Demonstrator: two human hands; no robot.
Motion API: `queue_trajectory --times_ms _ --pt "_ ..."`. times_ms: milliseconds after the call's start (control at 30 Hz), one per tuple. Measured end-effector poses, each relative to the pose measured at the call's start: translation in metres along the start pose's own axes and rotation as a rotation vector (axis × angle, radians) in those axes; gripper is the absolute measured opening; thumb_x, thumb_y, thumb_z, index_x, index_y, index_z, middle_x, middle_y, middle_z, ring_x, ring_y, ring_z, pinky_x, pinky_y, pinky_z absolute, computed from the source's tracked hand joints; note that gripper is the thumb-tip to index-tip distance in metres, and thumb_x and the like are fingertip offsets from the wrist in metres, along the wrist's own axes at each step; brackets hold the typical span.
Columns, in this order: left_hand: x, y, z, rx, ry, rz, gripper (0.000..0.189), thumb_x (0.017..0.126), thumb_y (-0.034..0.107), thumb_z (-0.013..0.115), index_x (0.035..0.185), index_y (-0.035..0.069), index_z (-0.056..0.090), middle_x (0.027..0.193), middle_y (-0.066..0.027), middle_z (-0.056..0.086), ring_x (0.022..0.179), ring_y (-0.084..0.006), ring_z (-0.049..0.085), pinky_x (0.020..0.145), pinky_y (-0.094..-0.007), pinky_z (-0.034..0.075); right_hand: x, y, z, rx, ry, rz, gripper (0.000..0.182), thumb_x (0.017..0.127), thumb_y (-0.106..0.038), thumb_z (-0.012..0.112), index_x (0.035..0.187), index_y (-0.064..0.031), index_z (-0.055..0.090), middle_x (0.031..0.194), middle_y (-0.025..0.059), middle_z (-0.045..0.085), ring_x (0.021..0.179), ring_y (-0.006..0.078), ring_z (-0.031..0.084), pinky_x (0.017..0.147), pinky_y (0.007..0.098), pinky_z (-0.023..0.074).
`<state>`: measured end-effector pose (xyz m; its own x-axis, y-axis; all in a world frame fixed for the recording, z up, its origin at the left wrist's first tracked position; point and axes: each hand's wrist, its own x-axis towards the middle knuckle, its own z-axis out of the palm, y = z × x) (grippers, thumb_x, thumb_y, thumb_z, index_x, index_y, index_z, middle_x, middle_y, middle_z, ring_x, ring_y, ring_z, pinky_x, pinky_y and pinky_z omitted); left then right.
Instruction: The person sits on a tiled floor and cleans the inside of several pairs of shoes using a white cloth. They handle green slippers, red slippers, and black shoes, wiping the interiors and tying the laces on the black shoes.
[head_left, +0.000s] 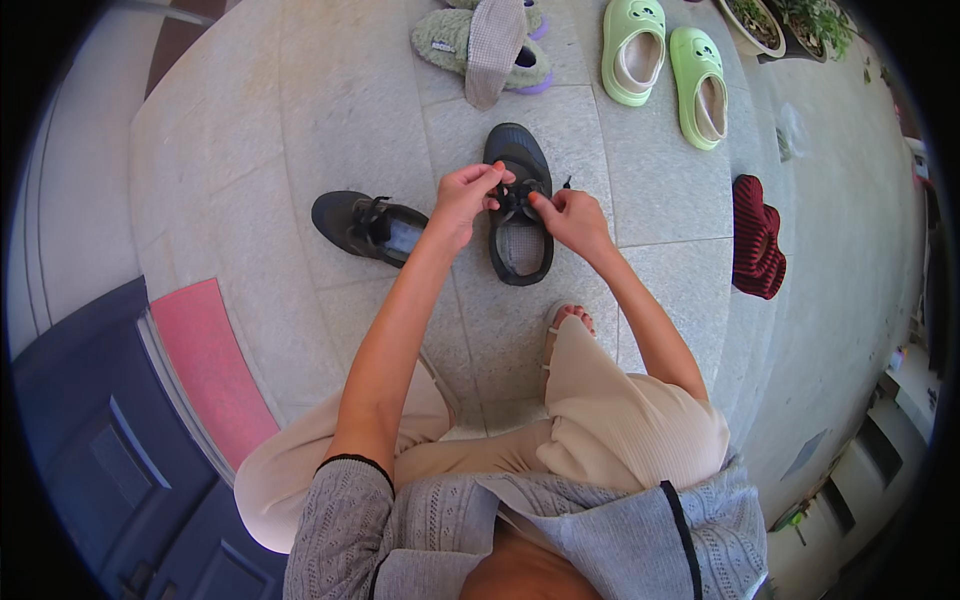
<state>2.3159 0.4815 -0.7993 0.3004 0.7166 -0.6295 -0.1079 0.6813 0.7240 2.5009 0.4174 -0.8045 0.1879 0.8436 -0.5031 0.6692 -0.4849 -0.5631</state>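
Observation:
A dark lace-up shoe (521, 259) stands on the stone tiles before me, its toe pointing away and a checked insole showing. My left hand (472, 191) pinches a black shoelace at the left of its lacing. At the right side, my right hand (571, 217) has thumb and index finger together on the laces (517, 196), and a loose lace end sticks up beyond its fingers. The matching dark shoe (349, 225) lies to the left, toe pointing left, partly behind my left forearm; its laces look tied.
Fuzzy green slippers (439, 41) with a checked cloth (495, 52) across them lie beyond the shoe. Light green clogs (634, 56) stand at upper right, near potted plants (757, 26). Striped red-black slippers (757, 240) sit at the tiles' right edge. A pink mat (214, 367) lies by a dark door (97, 442).

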Motion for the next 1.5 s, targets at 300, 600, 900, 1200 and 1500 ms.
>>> queue_trajectory --times_ms 300,600,900,1200,1500 --pt "-0.004 0.002 0.010 0.073 -0.086 0.185 0.020 0.094 0.015 0.058 0.101 0.000 0.069 0.110 -0.0099 0.068 0.102 -0.0183 0.061 0.088 -0.0309 0.046 -0.001 0.000 0.010 1.072 -0.175 0.003 0.008 0.091 -0.014 0.062 0.095 -0.0082 0.060 0.084 0.0007 0.066 0.058 0.0039 0.050 0.049 0.0170 0.0363" --pt "0.000 -0.002 0.019 0.891 -0.167 0.888 0.022 0.090 0.011 0.059 0.109 0.005 0.068 0.088 -0.0147 0.070 0.081 -0.0294 0.067 0.093 -0.0399 0.048 0.001 0.001 0.006 0.686 -0.180 -0.201 0.023 0.083 -0.009 0.064 0.104 -0.0030 0.059 0.087 0.0043 0.066 0.068 0.0095 0.059 0.057 0.0254 0.0476" --pt "-0.005 0.024 0.013 0.979 -0.135 0.250 0.017 0.082 0.016 0.069 0.083 -0.001 0.070 0.070 -0.0089 0.068 0.061 -0.0166 0.062 0.060 -0.0311 0.047 -0.014 -0.013 0.002 0.109 0.356 -0.667 0.020 0.079 0.006 0.057 0.095 -0.0056 0.055 0.111 0.0118 0.060 0.072 0.0236 0.065 0.063 0.0322 0.0504" --pt "0.010 0.008 -0.001 0.682 -0.170 0.098 0.014 0.082 0.014 0.069 0.080 0.000 0.070 0.070 -0.0020 0.065 0.062 -0.0072 0.055 0.056 -0.0244 0.042 0.002 -0.002 0.005 0.297 0.068 -0.559 0.021 0.083 0.007 0.055 0.100 -0.0042 0.052 0.086 0.0118 0.062 0.079 0.0266 0.065 0.069 0.0325 0.0501" --pt "0.004 0.021 -0.001 0.352 -0.332 -0.283 0.015 0.087 0.019 0.068 0.085 0.004 0.068 0.057 0.0084 0.042 0.045 -0.0006 0.029 0.040 -0.0208 0.017 -0.012 -0.004 0.015 0.098 0.433 -0.611 0.018 0.076 0.005 0.063 0.089 -0.0076 0.065 0.094 0.0074 0.059 0.072 0.0214 0.063 0.062 0.0320 0.0508"
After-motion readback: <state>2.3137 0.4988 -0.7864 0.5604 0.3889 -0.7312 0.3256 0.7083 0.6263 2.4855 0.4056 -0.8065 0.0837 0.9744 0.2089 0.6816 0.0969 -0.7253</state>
